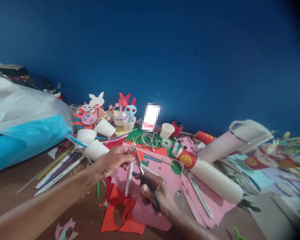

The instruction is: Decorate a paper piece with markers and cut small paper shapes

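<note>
Nearest me on the left lies a curled pink scrap (67,230), and to its right an orange-red sheet (135,227) with a rounded hole cut in it. Just beyond, my right hand (162,192) is closed around the black handles of the scissors (144,180), their blades pointing away from me. My left hand (115,162) is narrow, fingertips pinching a small orange-red paper piece (140,155) right at those blades, above the pink paper (168,173). To the right, a long stack of paper cups (215,180) lies on its side. Farther off on the left are loose white cups (105,128), then paper animal figures standing in cups, before the blue wall (150,50).
</note>
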`<act>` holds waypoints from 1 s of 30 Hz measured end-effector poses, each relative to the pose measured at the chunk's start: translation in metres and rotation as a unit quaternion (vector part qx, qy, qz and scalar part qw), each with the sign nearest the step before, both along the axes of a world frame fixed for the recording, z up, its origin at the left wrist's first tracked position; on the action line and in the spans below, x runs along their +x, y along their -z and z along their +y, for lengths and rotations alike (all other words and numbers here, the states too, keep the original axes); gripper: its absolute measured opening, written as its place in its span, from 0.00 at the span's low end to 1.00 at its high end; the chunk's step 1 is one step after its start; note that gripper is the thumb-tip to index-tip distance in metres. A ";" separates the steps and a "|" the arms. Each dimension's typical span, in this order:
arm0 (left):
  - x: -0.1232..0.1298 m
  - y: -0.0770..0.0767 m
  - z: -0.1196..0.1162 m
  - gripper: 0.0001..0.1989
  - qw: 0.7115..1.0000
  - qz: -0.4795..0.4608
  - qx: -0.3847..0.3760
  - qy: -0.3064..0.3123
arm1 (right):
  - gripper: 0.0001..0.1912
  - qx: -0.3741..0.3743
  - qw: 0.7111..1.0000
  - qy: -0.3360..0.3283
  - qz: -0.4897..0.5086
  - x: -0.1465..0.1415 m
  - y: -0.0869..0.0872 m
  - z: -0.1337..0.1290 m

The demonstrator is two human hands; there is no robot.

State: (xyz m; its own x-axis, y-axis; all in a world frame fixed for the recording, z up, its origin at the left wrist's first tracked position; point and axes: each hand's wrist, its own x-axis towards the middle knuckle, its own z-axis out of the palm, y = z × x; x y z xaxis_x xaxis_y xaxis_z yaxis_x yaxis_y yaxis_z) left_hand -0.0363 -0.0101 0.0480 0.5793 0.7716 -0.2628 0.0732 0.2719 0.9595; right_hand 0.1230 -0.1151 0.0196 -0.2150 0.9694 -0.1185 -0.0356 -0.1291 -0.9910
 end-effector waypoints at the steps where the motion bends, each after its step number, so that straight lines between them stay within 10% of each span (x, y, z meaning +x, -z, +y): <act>1: 0.000 0.000 0.000 0.04 1.000 -0.002 -0.003 0.001 | 0.27 -0.002 1.000 0.001 -0.005 0.000 0.000 0.000; 30: 0.005 -0.001 -0.003 0.04 0.999 -0.029 -0.029 -0.015 | 0.25 -0.007 1.000 0.026 -0.006 0.001 0.002 0.000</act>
State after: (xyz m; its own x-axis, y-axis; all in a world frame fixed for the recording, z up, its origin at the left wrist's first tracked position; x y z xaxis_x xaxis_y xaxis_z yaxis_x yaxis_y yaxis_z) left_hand -0.0315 -0.0130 0.0489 0.5711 0.7740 -0.2736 0.0085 0.3276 0.9448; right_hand 0.1243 -0.1154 0.0174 -0.1637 0.9772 -0.1352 -0.0303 -0.1419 -0.9894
